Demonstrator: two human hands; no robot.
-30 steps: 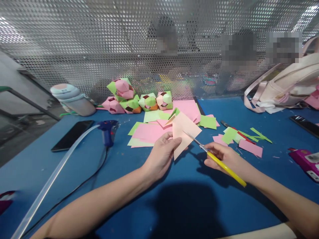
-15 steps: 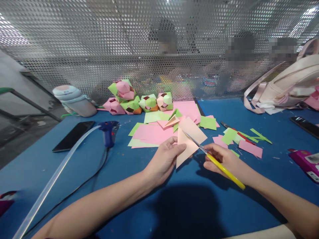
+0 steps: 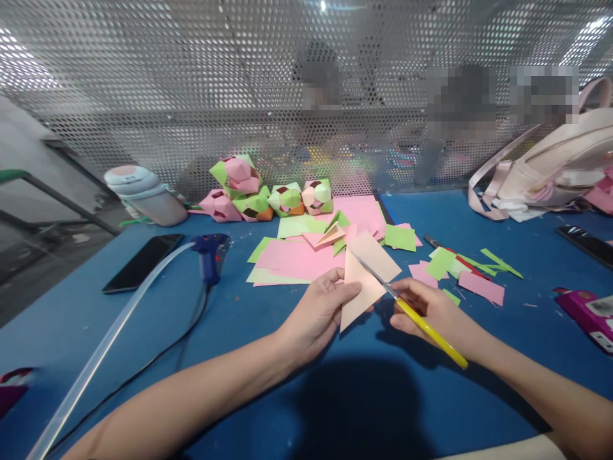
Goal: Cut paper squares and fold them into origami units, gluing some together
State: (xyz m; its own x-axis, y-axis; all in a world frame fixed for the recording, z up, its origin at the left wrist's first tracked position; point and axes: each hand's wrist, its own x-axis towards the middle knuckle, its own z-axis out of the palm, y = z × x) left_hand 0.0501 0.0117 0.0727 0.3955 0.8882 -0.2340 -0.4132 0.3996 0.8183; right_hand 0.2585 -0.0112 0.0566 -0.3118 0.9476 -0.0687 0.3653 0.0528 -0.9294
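My left hand (image 3: 322, 305) pinches a sheet of pale peach paper (image 3: 360, 295), thumb on top and fingers behind it. Yellow-handled scissors (image 3: 428, 332) are in my right hand (image 3: 431, 310), its fingers closed around the handles. The scissors' metal blades lie slantwise over the paper, their tip pointing up and left; whether they are fully closed I cannot tell. Behind the paper lies a pile of pink and green sheets (image 3: 299, 259). A small folded peach paper piece (image 3: 331, 235) rests on top of that pile.
Folded paper shapes (image 3: 253, 201) stand along the perforated metal screen (image 3: 268, 128). On the left are a glue gun (image 3: 209, 255) with glue stick, a black phone (image 3: 142, 262) and a bottle (image 3: 146, 195). Paper scraps (image 3: 443, 263), a backpack (image 3: 550, 166) and a purple box (image 3: 587, 313) are right.
The peach paper and my left hand have shifted slightly right and down in view. The scissors remain across the paper at nearly the same angle.
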